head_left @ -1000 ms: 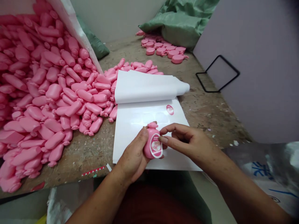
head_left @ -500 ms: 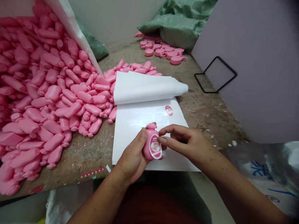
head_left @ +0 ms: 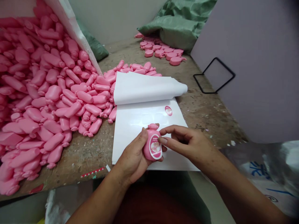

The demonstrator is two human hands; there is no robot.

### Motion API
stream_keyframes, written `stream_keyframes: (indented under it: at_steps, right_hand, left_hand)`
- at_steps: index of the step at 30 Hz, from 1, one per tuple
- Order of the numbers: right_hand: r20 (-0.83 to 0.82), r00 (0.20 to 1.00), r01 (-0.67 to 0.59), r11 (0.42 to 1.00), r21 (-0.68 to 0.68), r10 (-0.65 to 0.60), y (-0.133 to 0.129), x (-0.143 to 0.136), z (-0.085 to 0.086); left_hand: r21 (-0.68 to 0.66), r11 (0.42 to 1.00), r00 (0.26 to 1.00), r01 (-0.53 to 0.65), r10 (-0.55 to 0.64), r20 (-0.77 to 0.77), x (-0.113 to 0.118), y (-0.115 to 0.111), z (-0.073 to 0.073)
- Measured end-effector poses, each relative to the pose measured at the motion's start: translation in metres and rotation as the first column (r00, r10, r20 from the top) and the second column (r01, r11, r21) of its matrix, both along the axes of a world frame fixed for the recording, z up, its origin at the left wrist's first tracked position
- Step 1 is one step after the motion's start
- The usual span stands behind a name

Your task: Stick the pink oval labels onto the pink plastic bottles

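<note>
Fingers (head_left: 143, 137) of the left hand (head_left: 132, 158) close around a small pink bottle (head_left: 148, 151), gripping it upright with a slight tilt, its front turned up toward the camera. The bottle is above the lower part of a white sheet (head_left: 130, 130). At its right side, the thumb and index finger of the right hand (head_left: 198, 144) are bent toward each other, the thumb tip at the upper edge of an oval label (head_left: 156, 148) on the bottle's front; whether they pinch that edge, I cannot tell.

Beyond the hands, the sheet's far part lies under a folded-over roll of white paper (head_left: 142, 90), and one small oval sticker (head_left: 168, 110) sits near its right side. A large heap of pink bottles (head_left: 53, 93) spills from a white-walled container (head_left: 81, 37) across the left of the counter (head_left: 198, 109). Flat pink pieces (head_left: 159, 53) lie by a green bag (head_left: 179, 31) at the back, and a black wire frame (head_left: 216, 74) stands at right.
</note>
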State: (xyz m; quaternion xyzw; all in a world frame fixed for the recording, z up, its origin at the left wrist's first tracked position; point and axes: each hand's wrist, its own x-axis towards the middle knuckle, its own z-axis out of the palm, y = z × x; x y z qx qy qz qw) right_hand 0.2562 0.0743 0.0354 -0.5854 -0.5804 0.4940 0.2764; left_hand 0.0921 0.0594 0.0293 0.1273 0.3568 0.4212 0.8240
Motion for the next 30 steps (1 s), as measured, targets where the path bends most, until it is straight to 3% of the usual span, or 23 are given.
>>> stream_keyframes:
  at_steps: [4, 10, 16, 21, 30]
  right_hand:
    - [0.049, 0.997, 0.053, 0.994, 0.095, -0.058, -0.006, -0.001, 0.005]
    - [0.122, 0.993, -0.019, 0.987, 0.160, 0.000, -0.012, 0.006, 0.007]
    - [-0.174, 0.984, 0.049, 0.999, 0.013, -0.046, -0.009, 0.000, 0.002]
    - [-0.265, 0.964, 0.013, 0.996, -0.083, -0.035, -0.008, -0.007, -0.003]
    - [-0.486, 0.869, 0.009, 0.985, -0.171, -0.093, -0.010, -0.008, -0.014]
  left_hand:
    - [0.005, 0.999, 0.998, -0.052, 0.052, -0.042, 0.003, -0.001, 0.001]
    - [0.052, 0.991, 0.981, -0.127, 0.133, -0.138, 0.001, 0.001, -0.002]
    - [0.069, 0.991, 0.988, -0.118, 0.124, -0.093, 0.002, -0.001, -0.006]
    - [0.073, 0.988, 0.990, -0.133, 0.136, -0.044, 0.005, -0.004, -0.007]
    - [-0.064, 0.997, 0.998, -0.044, 0.046, 0.037, 0.003, -0.002, -0.002]
